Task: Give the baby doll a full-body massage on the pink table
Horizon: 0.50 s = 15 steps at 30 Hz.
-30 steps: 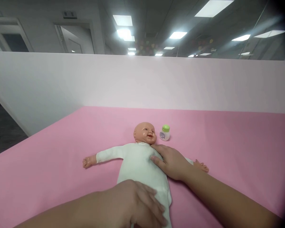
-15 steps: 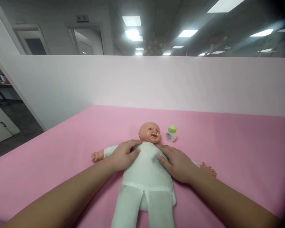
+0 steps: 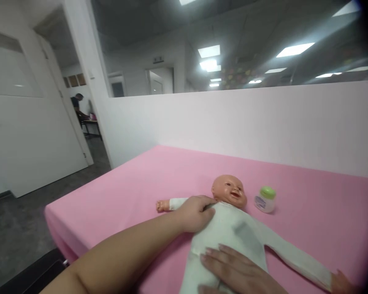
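Note:
A baby doll (image 3: 233, 228) in a white suit lies on its back on the pink table (image 3: 135, 192), arms spread, head toward the far wall. My left hand (image 3: 193, 212) rests on the doll's shoulder and upper chest, fingers curled loosely against the cloth. My right hand (image 3: 236, 271) lies flat on the doll's belly with fingers stretched out, holding nothing. A small white bottle with a green cap (image 3: 265, 199) stands just right of the doll's head, apart from both hands.
A white partition wall (image 3: 263, 122) runs behind the table. The table's left corner (image 3: 53, 216) drops to a dark floor. At the far left, through a doorway, a person (image 3: 78, 107) bends over a desk.
My right hand has slid down from the doll's shoulder to its belly. My left hand stays near the other shoulder. The view has swung left, revealing the doorway and the table's corner.

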{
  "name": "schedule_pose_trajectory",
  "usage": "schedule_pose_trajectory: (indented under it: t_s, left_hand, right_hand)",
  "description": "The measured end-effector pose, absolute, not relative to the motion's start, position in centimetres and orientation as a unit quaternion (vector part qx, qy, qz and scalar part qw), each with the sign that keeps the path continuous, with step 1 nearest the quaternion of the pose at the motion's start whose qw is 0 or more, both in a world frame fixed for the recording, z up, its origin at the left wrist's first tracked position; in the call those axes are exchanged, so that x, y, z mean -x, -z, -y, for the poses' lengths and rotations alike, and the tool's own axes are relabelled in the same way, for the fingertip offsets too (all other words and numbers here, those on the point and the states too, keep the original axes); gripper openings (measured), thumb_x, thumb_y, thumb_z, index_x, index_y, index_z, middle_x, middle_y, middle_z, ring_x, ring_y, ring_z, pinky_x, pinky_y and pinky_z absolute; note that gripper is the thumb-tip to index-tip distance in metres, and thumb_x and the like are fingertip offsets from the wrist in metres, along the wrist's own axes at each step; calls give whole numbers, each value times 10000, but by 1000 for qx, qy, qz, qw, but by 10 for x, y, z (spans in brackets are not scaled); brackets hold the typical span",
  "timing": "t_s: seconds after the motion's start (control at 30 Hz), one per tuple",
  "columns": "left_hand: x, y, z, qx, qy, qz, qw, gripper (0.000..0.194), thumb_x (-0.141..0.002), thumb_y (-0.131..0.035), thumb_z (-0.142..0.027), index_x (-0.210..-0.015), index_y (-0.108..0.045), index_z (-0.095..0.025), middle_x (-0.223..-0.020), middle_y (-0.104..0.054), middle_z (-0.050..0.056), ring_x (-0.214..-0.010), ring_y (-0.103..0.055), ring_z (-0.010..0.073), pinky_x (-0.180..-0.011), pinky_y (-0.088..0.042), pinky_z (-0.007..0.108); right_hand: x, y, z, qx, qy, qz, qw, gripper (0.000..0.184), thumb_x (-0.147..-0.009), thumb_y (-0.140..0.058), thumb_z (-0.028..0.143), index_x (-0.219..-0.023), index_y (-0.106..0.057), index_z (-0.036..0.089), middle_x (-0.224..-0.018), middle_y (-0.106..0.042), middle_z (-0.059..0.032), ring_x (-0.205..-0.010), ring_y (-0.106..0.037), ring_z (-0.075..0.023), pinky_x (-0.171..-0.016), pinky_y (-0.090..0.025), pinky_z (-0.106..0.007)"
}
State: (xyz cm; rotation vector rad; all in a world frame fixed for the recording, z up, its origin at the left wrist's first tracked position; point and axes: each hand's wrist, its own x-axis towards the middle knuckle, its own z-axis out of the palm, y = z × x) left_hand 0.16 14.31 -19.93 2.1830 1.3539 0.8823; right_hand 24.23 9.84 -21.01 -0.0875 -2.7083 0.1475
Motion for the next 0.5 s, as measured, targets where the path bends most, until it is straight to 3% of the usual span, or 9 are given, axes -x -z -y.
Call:
schedule_pose_trajectory:
  t_s: [0.1,0.17,0.3,0.4,0.5]
  left_hand:
    - [-1,203,-144,-783,-313,-493,215,413,-981,-537,-338,-1340,-705,-223,-1324,-719,90,-1183,-678,274,-1058,-526,406]
    - [-1,203,-143,-781,-315,-494,216,425,-985,-534,-345,-1360,-695,-226,-1340,-709,93,-1204,-666,281,-1076,-515,417]
    - [1,203,-142,-780,-310,-497,219,429,-986,-534,-348,-1374,-684,-244,-1362,-698,82,-1231,-656,280,-1098,-498,423]
    - [1,202,-141,-781,-306,-501,215,416,-981,-533,-342,-1353,-693,-250,-1342,-707,72,-1218,-664,273,-1087,-506,419]
    - [-4,197,-134,-773,-326,-511,189,424,-954,-552,-332,-1335,-704,-227,-1339,-709,85,-1224,-664,285,-1095,-507,432]
  right_hand:
    - [-254,223,-123,81,-31,973,213,847,-905,-714,618,-1628,-295,477,-1606,-432,-21,-1396,-541,-409,-1105,-538,-627]
    - [-267,228,-139,158,-43,962,220,855,-892,-711,635,-1628,-309,467,-1637,-384,-17,-1441,-479,-435,-1131,-489,-683]
    - [-284,227,-158,338,-88,911,219,638,-994,-563,588,-1593,-423,420,-1619,-438,-7,-1443,-499,-387,-1141,-496,-626]
    - [-284,219,-161,401,-143,881,206,605,-1028,-478,585,-1577,-480,332,-1553,-538,-35,-1396,-556,-368,-1124,-518,-547]
    - [-281,212,-161,418,-168,867,211,590,-1029,-448,600,-1549,-523,332,-1482,-611,-31,-1314,-629,-360,-1073,-551,-498]
